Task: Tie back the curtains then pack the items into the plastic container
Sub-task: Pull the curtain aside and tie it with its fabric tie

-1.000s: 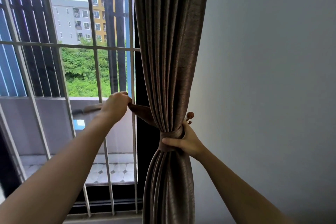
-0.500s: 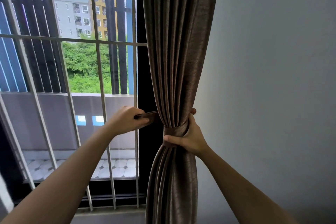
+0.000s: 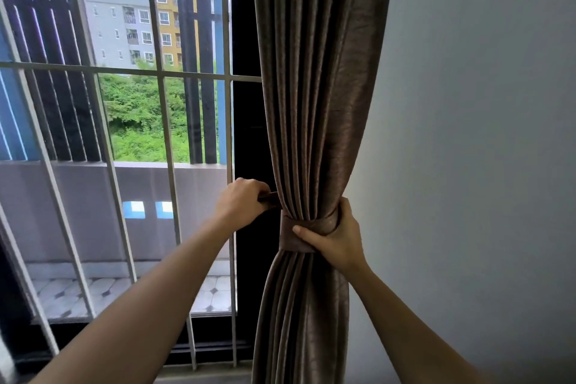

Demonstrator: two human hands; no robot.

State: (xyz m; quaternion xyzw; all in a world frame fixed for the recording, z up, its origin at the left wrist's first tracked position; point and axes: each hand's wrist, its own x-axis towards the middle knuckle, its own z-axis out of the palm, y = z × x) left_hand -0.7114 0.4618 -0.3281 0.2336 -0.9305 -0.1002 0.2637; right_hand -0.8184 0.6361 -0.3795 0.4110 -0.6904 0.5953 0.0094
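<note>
Curtain point(image 3: 314, 103): brown, pleated, hanging between the barred window point(image 3: 165, 134) and a grey wall point(image 3: 467, 134) and gathered at mid-height.
Tieback band point(image 3: 291, 235): matching brown, wrapped round the gathered folds.
Left hand point(image 3: 241, 204): fingers curled, pinching the band's free end just beside the curtain's left edge.
Right hand point(image 3: 335, 238): fingers wrapped round the gathered folds from the right, with the thumb pressing the band at the front.

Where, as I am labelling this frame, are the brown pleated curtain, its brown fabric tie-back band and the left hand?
brown pleated curtain point(image 3: 318, 87): head view, upper folds.
brown fabric tie-back band point(image 3: 287, 240): head view, wrapped front part.
left hand point(image 3: 241, 205): head view, back of hand.
</note>
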